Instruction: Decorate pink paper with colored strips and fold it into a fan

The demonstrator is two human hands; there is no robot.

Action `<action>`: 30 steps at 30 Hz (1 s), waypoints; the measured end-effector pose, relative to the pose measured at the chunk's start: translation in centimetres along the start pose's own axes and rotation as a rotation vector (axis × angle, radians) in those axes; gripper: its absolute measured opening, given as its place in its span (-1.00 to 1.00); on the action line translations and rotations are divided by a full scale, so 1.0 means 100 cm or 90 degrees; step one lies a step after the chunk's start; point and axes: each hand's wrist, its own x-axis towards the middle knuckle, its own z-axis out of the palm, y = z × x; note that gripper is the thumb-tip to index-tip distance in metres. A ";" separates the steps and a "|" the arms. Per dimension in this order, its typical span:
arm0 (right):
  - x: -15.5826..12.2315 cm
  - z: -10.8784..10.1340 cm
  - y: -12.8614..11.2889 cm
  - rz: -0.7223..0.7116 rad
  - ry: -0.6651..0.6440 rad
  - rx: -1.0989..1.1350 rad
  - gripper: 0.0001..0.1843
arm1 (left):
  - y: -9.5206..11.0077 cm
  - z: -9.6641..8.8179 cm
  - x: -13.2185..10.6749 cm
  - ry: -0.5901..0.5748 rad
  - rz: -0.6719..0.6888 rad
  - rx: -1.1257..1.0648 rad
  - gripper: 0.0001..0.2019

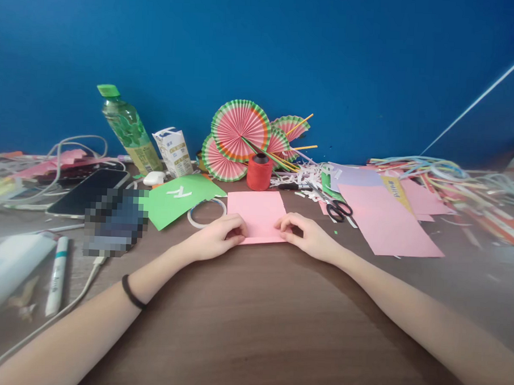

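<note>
A pink sheet of paper (pixel 257 212) lies flat on the brown table (pixel 251 317) in front of me. My left hand (pixel 216 238) pinches its near left corner, fingers curled on the edge. My right hand (pixel 308 235) pinches the near right corner the same way. The near edge of the sheet looks slightly folded up between the two hands. A black band sits on my left wrist.
Behind the sheet stand a red thread spool (pixel 259 172) and watermelon-patterned paper fans (pixel 240 132). Scissors (pixel 338 209) and more pink sheets (pixel 387 224) lie right. Left are a green paper (pixel 175 203), tape ring (pixel 205 213), phone (pixel 89 192), green bottle (pixel 127 129), carton (pixel 173 151) and marker (pixel 58 274).
</note>
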 end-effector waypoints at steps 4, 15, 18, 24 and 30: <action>0.001 0.001 0.002 0.001 -0.007 0.000 -0.97 | 0.002 -0.001 0.002 -0.001 0.001 -0.006 -0.92; 0.000 0.001 0.004 -0.022 -0.019 -0.062 -0.93 | 0.000 0.001 0.001 -0.014 -0.009 0.000 -0.87; 0.000 0.002 0.005 -0.020 -0.020 -0.072 -0.91 | -0.001 0.002 0.002 -0.017 -0.003 0.006 -0.87; 0.001 0.002 0.003 -0.011 -0.041 -0.065 -0.89 | 0.000 0.001 0.003 -0.039 -0.015 0.011 -0.86; 0.001 0.001 0.002 -0.007 -0.048 -0.062 -0.87 | 0.000 0.001 0.002 -0.051 -0.023 0.007 -0.84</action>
